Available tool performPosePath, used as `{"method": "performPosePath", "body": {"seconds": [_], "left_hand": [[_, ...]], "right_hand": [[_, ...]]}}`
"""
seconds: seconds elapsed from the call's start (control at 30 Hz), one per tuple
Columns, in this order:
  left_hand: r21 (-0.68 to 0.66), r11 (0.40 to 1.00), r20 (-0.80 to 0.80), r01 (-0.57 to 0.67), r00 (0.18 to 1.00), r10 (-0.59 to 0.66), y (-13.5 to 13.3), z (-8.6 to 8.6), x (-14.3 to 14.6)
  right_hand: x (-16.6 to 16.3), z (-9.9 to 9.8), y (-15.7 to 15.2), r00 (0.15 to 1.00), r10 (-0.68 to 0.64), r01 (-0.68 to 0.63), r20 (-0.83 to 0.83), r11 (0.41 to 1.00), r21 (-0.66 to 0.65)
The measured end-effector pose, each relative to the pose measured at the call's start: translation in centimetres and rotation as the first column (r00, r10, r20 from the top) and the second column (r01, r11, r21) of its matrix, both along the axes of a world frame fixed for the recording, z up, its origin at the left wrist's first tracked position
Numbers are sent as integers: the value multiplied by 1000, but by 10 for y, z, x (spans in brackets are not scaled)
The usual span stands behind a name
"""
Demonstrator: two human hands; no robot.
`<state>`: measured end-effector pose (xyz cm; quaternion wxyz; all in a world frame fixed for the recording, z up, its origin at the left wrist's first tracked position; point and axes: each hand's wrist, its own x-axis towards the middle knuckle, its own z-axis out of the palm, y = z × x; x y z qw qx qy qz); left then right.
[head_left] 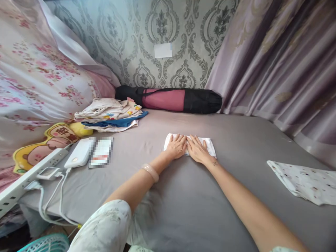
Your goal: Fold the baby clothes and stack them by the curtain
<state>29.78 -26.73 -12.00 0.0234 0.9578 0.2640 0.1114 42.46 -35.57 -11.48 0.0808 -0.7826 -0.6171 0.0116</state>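
Observation:
A small white folded cloth [210, 145] lies on the grey bed sheet [236, 140] in front of me. My left hand [177, 146] rests flat on its left half, fingers stretched out. On the right half, my right hand [198, 149] presses down flat with its fingers extended. The fingertips of both hands nearly meet at the middle of the cloth. Both hands cover much of it, so its folds are partly hidden.
Folded clothes [107, 112] are stacked at the back left. Behind them lies a long black and pink bag [165, 99]. At left are a power strip [49, 164], a white power bank [80, 153] and cables. A patterned white cloth [307, 183] lies at right.

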Motion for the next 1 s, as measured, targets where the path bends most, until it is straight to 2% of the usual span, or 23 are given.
{"method": "performPosePath", "body": {"seconds": [0.13,0.37,0.57,0.7,0.87,1.0], "left_hand": [[-17,999,-48,-28,999,27,0,-6,2],[-63,997,-83,-40,996,34,1,-4,1],[-122,992,-140,18,990,-35,10,14,-2],[-70,997,-41,-27,999,25,20,21,-15],[-144,989,-84,16,996,-28,34,1,-31],[-183,983,-92,-7,996,-10,40,-15,-34]], "right_hand": [[-1,-6,1,1000,-7,7,8,1000,10],[-4,-3,-2,999,-17,18,-37,1000,9],[4,7,-4,987,-22,14,-158,999,-50],[23,14,-15,989,-106,106,-99,994,-7],[44,8,-30,993,-89,82,-83,993,-79],[47,-1,-34,992,-82,72,-92,992,-100]]}}
